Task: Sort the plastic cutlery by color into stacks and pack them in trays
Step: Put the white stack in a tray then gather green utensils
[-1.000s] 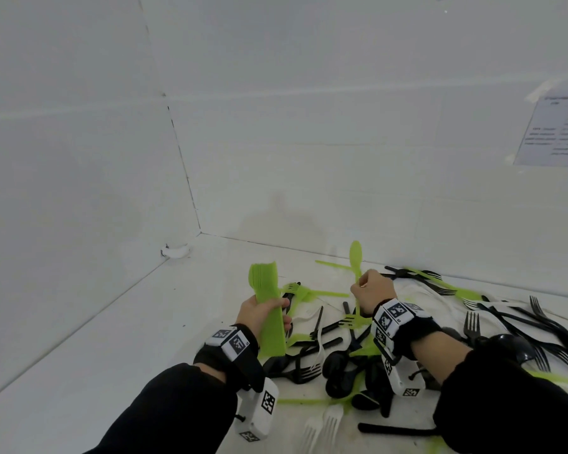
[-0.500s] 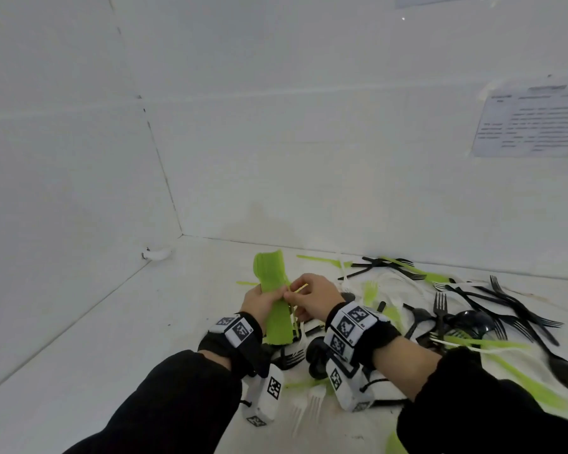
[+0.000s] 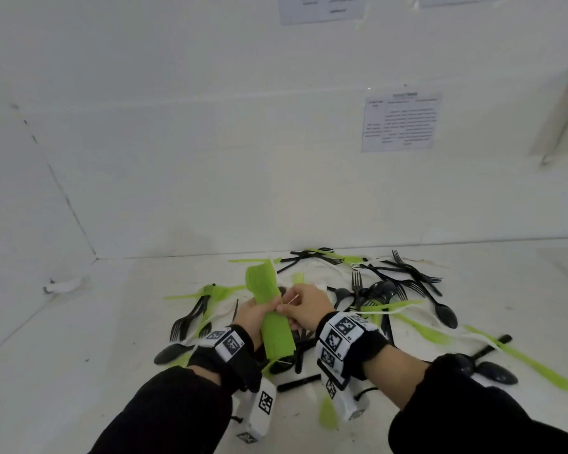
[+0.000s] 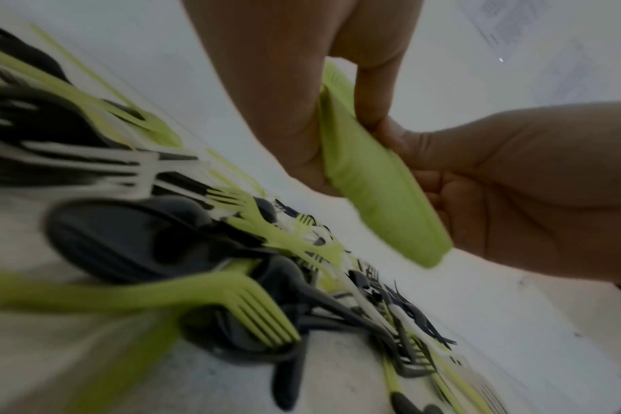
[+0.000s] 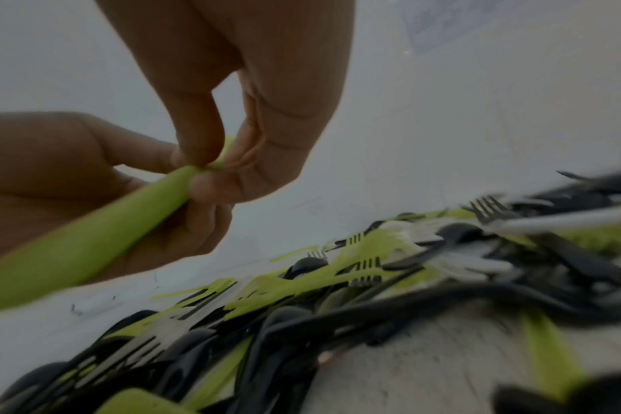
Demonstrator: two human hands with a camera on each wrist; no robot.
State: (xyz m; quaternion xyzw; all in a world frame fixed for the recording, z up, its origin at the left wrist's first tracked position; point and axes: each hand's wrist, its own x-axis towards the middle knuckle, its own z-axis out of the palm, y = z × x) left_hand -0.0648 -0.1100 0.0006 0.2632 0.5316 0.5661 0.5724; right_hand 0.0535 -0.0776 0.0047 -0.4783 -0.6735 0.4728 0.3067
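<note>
1. White tabletop [image 3: 79,339], head view: lower centre, left hand [image 3: 254,314] grips green cutlery stack [image 3: 271,317]; right hand [image 3: 304,309] pinches its edge.
2. Left wrist view: fingers [image 4: 371,92] wrap the stack, likely light, stiff, slippery.
3. Right wrist view: fingertips [image 5: 203,182] pinch mid-stack; grip mid-handle.

Both forearms reach forward in black sleeves, marker bands strapped at the wrists. Left hand [image 3: 254,314] curls round the green cutlery stack [image 3: 271,317], thumb on one side, fingers on the other. Right hand [image 3: 304,309] meets it knuckle-up, fingertips [image 5: 203,157] pinching the stack's edge. Hands touching.
</note>
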